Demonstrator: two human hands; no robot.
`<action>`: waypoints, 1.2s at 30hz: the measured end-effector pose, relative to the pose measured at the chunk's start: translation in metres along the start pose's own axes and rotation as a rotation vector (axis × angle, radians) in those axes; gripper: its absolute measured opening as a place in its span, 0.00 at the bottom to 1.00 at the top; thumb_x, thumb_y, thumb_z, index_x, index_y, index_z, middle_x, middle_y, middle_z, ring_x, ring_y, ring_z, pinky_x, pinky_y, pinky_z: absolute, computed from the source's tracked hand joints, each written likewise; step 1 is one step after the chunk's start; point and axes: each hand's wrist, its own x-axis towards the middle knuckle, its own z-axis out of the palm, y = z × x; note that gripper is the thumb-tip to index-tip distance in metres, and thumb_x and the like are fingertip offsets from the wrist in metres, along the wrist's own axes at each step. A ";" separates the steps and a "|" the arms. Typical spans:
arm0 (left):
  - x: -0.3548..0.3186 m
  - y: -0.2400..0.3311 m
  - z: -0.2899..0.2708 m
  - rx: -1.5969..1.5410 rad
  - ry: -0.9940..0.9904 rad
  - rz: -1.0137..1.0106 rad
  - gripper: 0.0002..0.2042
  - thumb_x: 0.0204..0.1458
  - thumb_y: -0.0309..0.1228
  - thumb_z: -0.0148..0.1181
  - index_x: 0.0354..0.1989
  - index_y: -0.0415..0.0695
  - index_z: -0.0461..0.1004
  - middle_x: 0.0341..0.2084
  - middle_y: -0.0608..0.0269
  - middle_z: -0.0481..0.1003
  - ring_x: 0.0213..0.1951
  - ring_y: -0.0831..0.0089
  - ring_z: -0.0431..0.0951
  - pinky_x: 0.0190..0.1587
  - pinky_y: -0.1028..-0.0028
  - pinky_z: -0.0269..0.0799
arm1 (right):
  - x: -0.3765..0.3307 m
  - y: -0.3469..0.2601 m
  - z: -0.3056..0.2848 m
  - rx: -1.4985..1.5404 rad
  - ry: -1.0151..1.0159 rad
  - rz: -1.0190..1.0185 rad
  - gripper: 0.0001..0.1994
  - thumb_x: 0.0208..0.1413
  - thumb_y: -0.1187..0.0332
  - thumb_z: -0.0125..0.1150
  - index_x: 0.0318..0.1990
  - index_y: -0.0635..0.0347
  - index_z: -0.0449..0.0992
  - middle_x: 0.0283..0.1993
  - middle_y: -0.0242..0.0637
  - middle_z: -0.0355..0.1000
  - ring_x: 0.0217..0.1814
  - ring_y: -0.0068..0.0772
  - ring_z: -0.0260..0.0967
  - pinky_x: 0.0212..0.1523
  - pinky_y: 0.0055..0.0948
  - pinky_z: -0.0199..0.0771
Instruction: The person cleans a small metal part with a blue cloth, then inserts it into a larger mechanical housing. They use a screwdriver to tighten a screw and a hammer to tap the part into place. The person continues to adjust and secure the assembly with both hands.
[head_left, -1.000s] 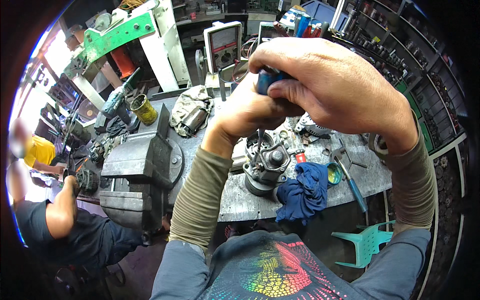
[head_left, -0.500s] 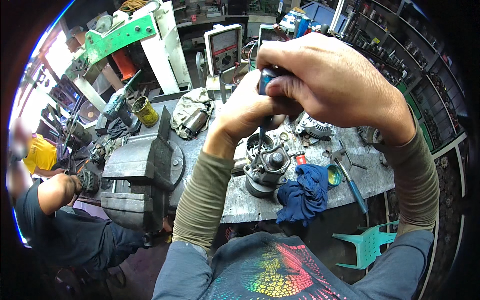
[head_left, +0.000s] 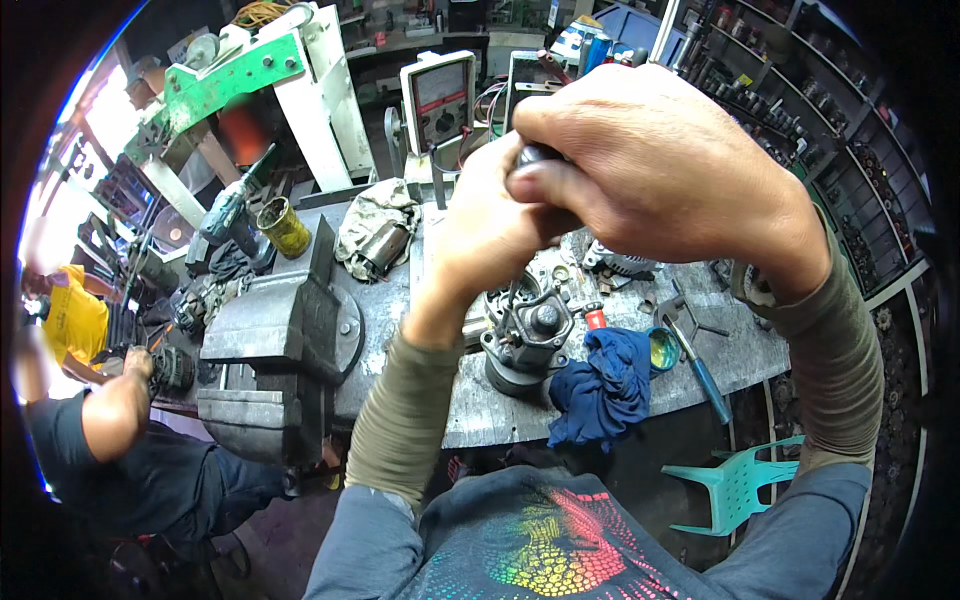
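Note:
Both my hands are raised together above the workbench, around the handle of a screwdriver [head_left: 538,155]. My right hand [head_left: 660,165] is wrapped over the top of the handle, and my left hand [head_left: 490,205] closes around it lower down. Most of the tool is hidden by my fingers. Below the hands stands a metal motor housing [head_left: 540,320], upright on the bench, with a rounded boss on top and an open round part behind it. Whether the screwdriver's tip touches the housing I cannot tell. A blue cloth [head_left: 605,385] lies right of the housing, hanging over the bench edge.
A large bench vise [head_left: 260,335] stands to the left, near a yellow can [head_left: 284,228] and a power drill [head_left: 230,215]. Right lie a hammer [head_left: 705,380] and a small tub [head_left: 662,350]. An analog meter [head_left: 440,100] stands behind. Two people work at far left; a green stool [head_left: 735,485] stands below.
My right hand has turned a little on the screwdriver, and its blue handle shows less now. My left hand stays around it. The view has shifted slightly.

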 end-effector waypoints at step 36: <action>0.005 -0.013 -0.003 -0.430 -0.279 -0.384 0.10 0.51 0.24 0.73 0.40 0.38 0.82 0.29 0.64 0.81 0.31 0.75 0.80 0.36 0.73 0.75 | 0.001 0.006 0.000 0.228 -0.004 -0.062 0.14 0.62 0.64 0.67 0.50 0.62 0.79 0.47 0.48 0.79 0.50 0.53 0.78 0.50 0.46 0.76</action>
